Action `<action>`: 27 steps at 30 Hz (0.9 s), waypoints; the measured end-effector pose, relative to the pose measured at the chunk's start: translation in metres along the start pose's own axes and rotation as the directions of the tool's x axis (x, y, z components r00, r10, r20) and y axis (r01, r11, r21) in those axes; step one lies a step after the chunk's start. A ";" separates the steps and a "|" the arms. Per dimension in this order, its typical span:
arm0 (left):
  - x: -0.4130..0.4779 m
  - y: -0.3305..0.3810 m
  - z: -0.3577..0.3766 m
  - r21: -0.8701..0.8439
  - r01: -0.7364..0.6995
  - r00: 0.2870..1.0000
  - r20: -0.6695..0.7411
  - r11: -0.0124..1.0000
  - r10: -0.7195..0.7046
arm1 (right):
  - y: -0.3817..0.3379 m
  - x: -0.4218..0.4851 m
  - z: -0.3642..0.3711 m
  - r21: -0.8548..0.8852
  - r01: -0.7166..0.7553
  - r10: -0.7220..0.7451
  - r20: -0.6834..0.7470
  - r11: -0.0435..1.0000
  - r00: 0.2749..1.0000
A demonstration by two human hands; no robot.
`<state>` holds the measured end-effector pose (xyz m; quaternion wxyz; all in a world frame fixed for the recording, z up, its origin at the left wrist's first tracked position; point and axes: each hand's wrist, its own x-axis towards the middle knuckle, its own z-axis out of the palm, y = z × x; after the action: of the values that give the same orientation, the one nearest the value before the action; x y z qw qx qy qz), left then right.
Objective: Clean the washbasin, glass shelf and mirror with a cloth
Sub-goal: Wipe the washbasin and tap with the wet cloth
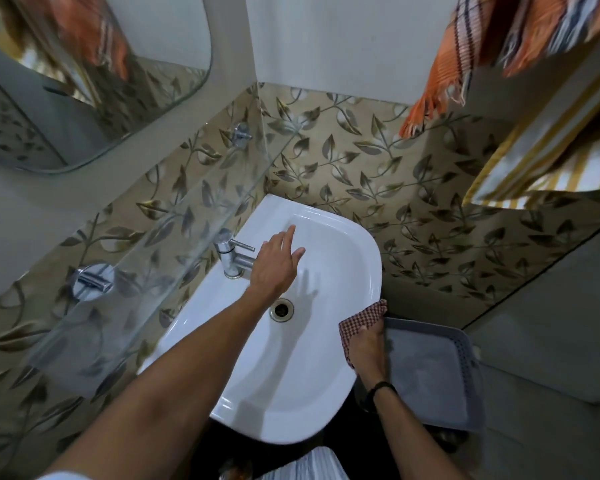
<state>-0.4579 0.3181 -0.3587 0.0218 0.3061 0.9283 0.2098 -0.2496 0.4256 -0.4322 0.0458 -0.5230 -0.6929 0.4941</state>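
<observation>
The basin (371, 268) holds one drain (282, 309) at its bottom. The left hand (276, 268) hangs over the bowl just beside the one tap (234, 258), fingers straight and slightly spread. The right hand (366, 348) grips the one checked cloth (359, 323) at the basin's right rim. One grey basket (465, 344) sits below that; its contents are too blurred to tell. Two brackets (90, 280) carry the glass shelf (146, 271) under the mirror (66, 98). Two towels hang at the right, the orange towel (437, 98) and the yellow towel (506, 168).
</observation>
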 end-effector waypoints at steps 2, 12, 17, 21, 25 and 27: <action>0.008 -0.005 0.005 0.023 0.007 0.999 0.045 1.000 -0.008 | -0.009 0.005 -0.003 -0.043 -0.001 0.001 -0.005 0.999 1.000; 0.034 -0.009 0.009 0.107 -0.018 0.983 0.185 0.994 -0.003 | -0.047 0.058 -0.015 -0.060 0.017 -0.013 0.069 0.998 0.998; 0.040 -0.012 0.013 0.102 0.042 0.974 0.216 0.994 -0.064 | -0.033 0.048 -0.018 -0.239 0.090 -0.083 0.039 0.967 0.996; 0.039 -0.009 0.013 0.163 0.051 0.979 0.189 0.985 -0.082 | -0.050 0.066 -0.023 -0.203 0.071 -0.062 0.051 0.977 0.997; 0.040 -0.007 0.011 0.192 0.067 0.976 0.193 0.979 -0.105 | -0.075 0.097 -0.022 -0.166 0.030 -0.028 0.014 0.986 1.000; 0.041 -0.007 0.012 0.202 0.080 0.972 0.201 0.976 -0.122 | -0.075 0.102 -0.021 -0.152 0.029 -0.027 0.016 0.988 1.000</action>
<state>-0.4931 0.3406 -0.3687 0.1016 0.2795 0.9510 0.0841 -0.3338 0.5199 -0.4127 0.0080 -0.5119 -0.7362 0.4426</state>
